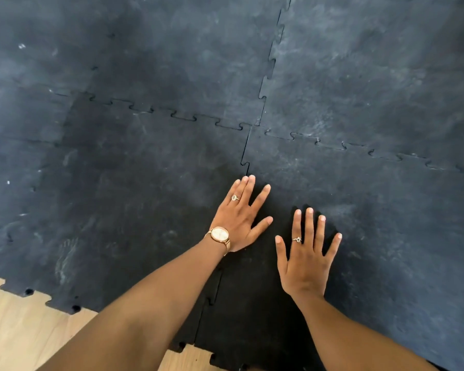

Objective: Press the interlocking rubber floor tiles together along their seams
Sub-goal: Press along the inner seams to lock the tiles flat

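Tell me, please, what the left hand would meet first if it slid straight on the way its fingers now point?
The left hand lies flat with its fingers angled up and slightly right. Just past the fingertips runs the interlocking seam, so it would probably ride along that to the four-tile junction. Nothing else lies on the tiles there.

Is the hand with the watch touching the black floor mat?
Touching. The head view shows the left hand lying flat on the mat, palm down, fingers spread, right by the seam, with no gap under it.

wooden floor (16,330), black rubber tiles (145,183) laid on it
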